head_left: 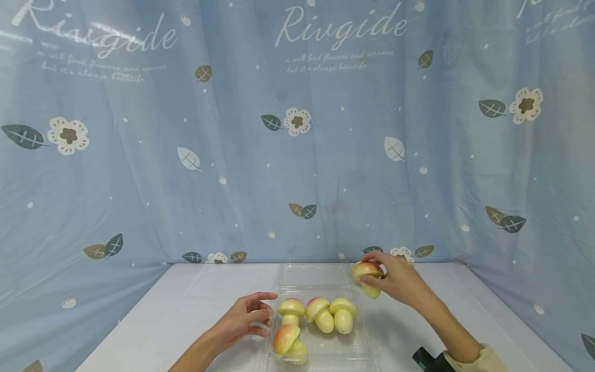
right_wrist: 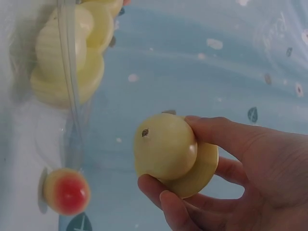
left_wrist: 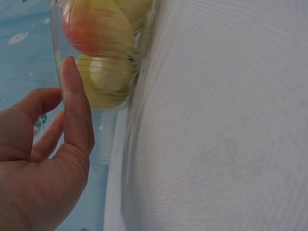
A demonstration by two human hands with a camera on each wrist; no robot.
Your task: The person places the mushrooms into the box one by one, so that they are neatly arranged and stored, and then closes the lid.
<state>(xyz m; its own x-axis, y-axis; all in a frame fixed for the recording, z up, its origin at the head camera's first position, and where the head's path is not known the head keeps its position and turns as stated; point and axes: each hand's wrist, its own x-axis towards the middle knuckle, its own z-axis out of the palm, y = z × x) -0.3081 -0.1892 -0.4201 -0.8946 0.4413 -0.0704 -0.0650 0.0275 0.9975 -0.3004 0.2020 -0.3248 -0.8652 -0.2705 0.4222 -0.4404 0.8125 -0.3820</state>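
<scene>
My right hand [head_left: 395,276] grips a mushroom-shaped fruit [right_wrist: 166,149], pale yellow-green with a red-blushed cap, above the table right of a clear plastic clamshell box [head_left: 325,349]. In the right wrist view, thumb and fingers curl round its cap, and its rounded stem end faces the camera. My left hand [head_left: 248,320] is at the box's left wall, its fingers loosely bent and fingertips right at the plastic. Inside the box lie several similar mushroom-shaped fruits, among them a red-blushed one [head_left: 285,338] at the front left and a paler one [head_left: 343,315] at the right.
The box's clear lid [head_left: 313,275] lies folded back toward the curtain. Another round fruit with a red patch [right_wrist: 67,191] sits on the white table [head_left: 204,289] beside the box. A blue patterned curtain [head_left: 325,170] stands behind and at both sides.
</scene>
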